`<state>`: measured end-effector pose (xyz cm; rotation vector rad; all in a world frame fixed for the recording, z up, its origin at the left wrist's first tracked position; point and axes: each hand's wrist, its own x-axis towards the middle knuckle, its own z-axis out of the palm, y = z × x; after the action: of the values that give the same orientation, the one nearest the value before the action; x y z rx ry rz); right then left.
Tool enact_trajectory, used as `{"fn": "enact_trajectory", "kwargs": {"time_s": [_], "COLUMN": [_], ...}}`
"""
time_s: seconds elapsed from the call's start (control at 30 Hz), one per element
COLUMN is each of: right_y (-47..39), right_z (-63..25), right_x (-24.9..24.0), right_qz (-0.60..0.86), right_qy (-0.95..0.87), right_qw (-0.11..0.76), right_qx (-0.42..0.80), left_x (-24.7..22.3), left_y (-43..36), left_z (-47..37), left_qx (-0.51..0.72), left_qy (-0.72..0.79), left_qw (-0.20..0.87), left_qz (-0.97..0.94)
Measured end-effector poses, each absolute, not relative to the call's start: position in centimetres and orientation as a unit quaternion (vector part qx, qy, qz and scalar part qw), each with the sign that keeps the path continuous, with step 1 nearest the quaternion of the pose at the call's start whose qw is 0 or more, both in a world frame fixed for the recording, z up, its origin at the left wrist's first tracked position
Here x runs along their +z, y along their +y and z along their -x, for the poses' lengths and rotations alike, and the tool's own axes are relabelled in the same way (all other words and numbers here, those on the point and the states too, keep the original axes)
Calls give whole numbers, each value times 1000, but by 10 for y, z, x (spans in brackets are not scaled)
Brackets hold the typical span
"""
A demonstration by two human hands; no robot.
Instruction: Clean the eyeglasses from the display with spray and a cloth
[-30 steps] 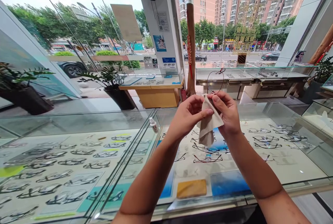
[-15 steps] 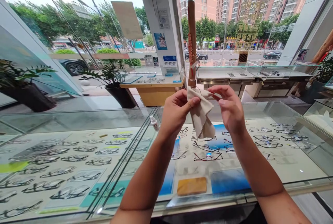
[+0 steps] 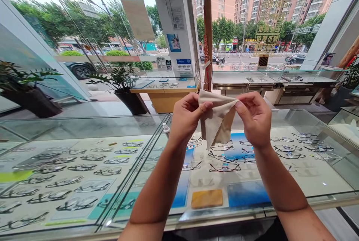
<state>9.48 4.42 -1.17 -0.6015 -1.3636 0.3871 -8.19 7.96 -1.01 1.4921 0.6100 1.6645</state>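
Observation:
A beige cleaning cloth (image 3: 218,116) with zigzag edges hangs between my two hands above the glass counter. Its left part is pinched between thumb and fingers of my left hand (image 3: 189,112). My right hand (image 3: 255,116) grips the upper right corner, thumb against forefinger, so the top edge is drawn out between them. Just above the left fingers a thin curved wire (image 3: 197,71) rises, perhaps part of a spectacle frame; whether the hand holds it too, I cannot tell. Behind the left wrist stands a small white spray bottle (image 3: 166,129), partly covered.
Below lies a glass display case (image 3: 283,181) with several rows of eyeglasses (image 3: 224,168). A yellow-brown block (image 3: 206,198) sits near its front. Farther off are a wooden post (image 3: 207,28), a potted plant (image 3: 130,101) and a wooden display table (image 3: 165,101).
My right hand has closed on the cloth's corner and moved slightly right. The cloth, bunched before, is now spread wider between both hands.

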Motion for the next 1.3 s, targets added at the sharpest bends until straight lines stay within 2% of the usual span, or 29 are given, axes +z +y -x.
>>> {"fn": "enact_trajectory", "kwargs": {"time_s": [0.1, 0.27, 0.57, 0.87, 1.07, 1.3], "right_y": [42, 40, 52, 63, 67, 67], "right_z": [-97, -106, -98, -90, -85, -79], "right_x": [-10, -3, -7, -15, -17, -19], "right_qz": [270, 270, 281, 264, 235, 218], "right_qy": [-614, -683, -662, -600, -519, -474], "right_qw": [716, 642, 637, 660, 684, 702], "right_qx": [194, 222, 279, 367, 456, 484], "left_x": [-7, -7, -14, -13, -12, -17], "left_y": [78, 81, 75, 73, 72, 72], "left_z": [83, 85, 89, 87, 78, 69], "left_qx": [651, 632, 498, 477, 478, 482], "left_qy": [236, 201, 198, 227, 205, 243], "left_qw": [389, 383, 399, 369, 427, 461], "left_qz": [-608, -643, -744, -765, -740, -704]}}
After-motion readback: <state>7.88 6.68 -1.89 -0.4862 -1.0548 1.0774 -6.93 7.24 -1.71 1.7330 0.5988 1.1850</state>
